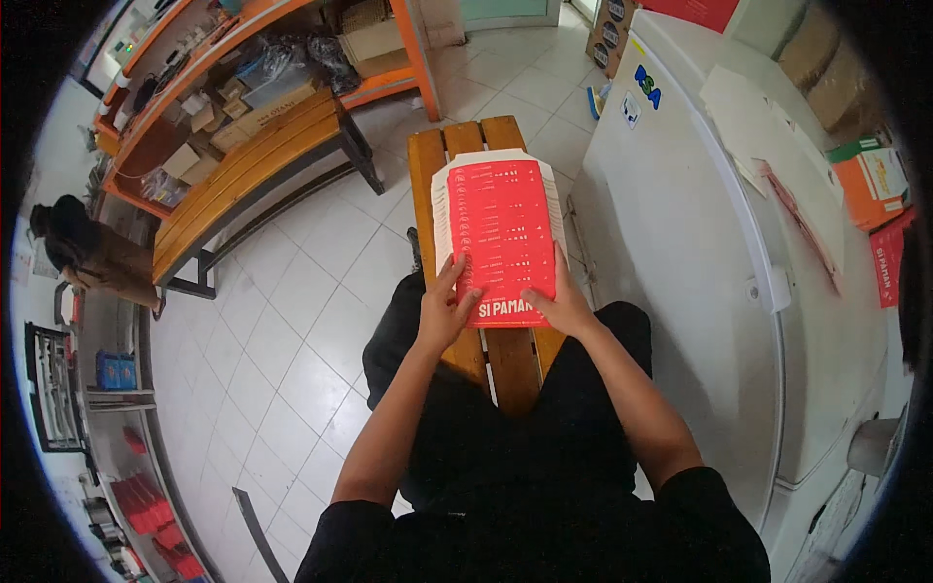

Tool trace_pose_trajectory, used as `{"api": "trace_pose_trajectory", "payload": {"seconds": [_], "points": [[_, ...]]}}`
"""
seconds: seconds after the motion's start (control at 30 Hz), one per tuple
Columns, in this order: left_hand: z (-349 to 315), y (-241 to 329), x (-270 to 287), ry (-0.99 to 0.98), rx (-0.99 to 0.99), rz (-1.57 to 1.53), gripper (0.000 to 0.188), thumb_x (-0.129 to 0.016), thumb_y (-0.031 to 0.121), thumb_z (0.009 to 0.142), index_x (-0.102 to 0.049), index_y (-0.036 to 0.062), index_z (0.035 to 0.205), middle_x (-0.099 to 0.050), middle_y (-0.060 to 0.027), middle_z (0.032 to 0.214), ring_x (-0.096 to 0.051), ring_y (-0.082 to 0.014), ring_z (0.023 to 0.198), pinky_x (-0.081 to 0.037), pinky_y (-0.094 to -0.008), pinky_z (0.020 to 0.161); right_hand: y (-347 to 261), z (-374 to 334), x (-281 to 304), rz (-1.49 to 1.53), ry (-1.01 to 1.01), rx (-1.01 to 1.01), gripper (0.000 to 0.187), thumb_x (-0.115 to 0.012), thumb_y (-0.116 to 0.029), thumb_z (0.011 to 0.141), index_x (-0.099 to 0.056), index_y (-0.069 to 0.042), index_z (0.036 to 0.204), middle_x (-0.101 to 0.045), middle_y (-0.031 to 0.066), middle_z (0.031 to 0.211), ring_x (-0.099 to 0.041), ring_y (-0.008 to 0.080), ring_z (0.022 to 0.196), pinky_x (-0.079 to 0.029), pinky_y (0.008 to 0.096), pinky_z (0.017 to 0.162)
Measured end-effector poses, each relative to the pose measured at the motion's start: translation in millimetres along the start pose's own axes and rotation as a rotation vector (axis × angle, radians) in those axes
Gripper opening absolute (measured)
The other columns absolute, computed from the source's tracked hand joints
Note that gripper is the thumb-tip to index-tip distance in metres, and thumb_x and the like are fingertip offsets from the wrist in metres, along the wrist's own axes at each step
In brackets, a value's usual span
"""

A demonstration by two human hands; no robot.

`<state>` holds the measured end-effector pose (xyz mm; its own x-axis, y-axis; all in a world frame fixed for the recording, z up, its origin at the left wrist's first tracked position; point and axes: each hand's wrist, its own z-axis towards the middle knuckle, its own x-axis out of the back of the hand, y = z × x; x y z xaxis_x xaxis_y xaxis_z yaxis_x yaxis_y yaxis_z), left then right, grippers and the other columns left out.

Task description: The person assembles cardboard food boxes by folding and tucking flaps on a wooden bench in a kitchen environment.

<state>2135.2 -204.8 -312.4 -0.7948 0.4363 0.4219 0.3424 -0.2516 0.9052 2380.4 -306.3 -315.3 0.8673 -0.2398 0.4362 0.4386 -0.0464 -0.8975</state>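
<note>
A flat red cardboard box blank [501,209] with white print lies lengthwise in front of me on the wooden slatted bench [425,165]. Pale card with stepped, layered edges [440,209] shows from under its sides and far end, like a stack of more blanks. My left hand [449,303] grips the near left edge, thumb on the red face and fingers along the side. At the near right edge my right hand [564,303] holds it the same way, thumb on top and fingers partly hidden along the edge.
A white chest freezer [671,185] stands close on my right, with red and orange boxes [868,185] on it. Another slatted bench [255,180] and an orange shelf of cartons [423,58] are at far left. A person [97,248] stands by the left wall.
</note>
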Motion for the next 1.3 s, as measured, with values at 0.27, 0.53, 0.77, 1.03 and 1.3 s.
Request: {"api": "trace_pose_trajectory", "payload": {"seconds": [0.27,0.53,0.77,1.03,1.3], "points": [[-3,4,7,-0.186,-0.027,-0.019,0.098,-0.078,0.009,0.095,-0.015,0.0110,0.169,-0.012,-0.0231,0.175,-0.021,-0.0269,0.160,-0.034,-0.0383,0.124,-11,7,12,0.015,-0.171,-0.051,0.129,-0.088,-0.039,0.086,0.006,-0.007,0.168,-0.032,0.0239,0.167,-0.039,0.0333,0.152,-0.035,0.0461,0.122],[-7,-15,-8,-0.046,-0.009,-0.416,0.088,-0.076,0.012,0.097,-0.022,0.0045,0.167,-0.027,-0.0207,0.171,-0.028,-0.0283,0.158,-0.029,-0.0435,0.127,3,-1,32,0.031,-0.301,0.010,0.148,-0.096,-0.048,0.072,0.012,-0.015,0.168,-0.025,0.0223,0.171,-0.033,0.0338,0.156,-0.033,0.0468,0.125],[-5,-42,1,-0.036,0.272,-0.581,0.049,-0.066,0.018,0.107,-0.047,0.0005,0.149,-0.067,-0.0120,0.135,-0.064,-0.0162,0.118,-0.053,-0.0314,0.098,6,-37,29,-0.104,-0.204,0.015,0.136,-0.096,-0.020,0.075,0.001,-0.017,0.170,-0.039,0.0199,0.164,-0.049,0.0300,0.145,-0.043,0.0492,0.120],[-8,-14,10,-0.142,0.279,-0.633,0.036,-0.064,0.015,0.107,-0.052,0.0055,0.140,-0.066,-0.0076,0.138,-0.065,-0.0133,0.115,-0.057,-0.0316,0.091,7,-31,44,0.070,-0.292,-0.106,0.128,-0.091,-0.011,0.080,-0.002,-0.022,0.171,-0.057,0.0168,0.151,-0.061,0.0277,0.134,-0.052,0.0438,0.111],[-12,-9,9,-0.187,0.300,-0.655,0.043,-0.062,0.015,0.108,-0.046,0.0101,0.147,-0.057,-0.0079,0.150,-0.061,-0.0137,0.122,-0.057,-0.0311,0.092,18,-26,50,-0.024,-0.335,-0.029,0.136,-0.096,-0.020,0.075,0.002,-0.023,0.170,-0.046,0.0149,0.163,-0.052,0.0306,0.143,-0.043,0.0488,0.118]]}}
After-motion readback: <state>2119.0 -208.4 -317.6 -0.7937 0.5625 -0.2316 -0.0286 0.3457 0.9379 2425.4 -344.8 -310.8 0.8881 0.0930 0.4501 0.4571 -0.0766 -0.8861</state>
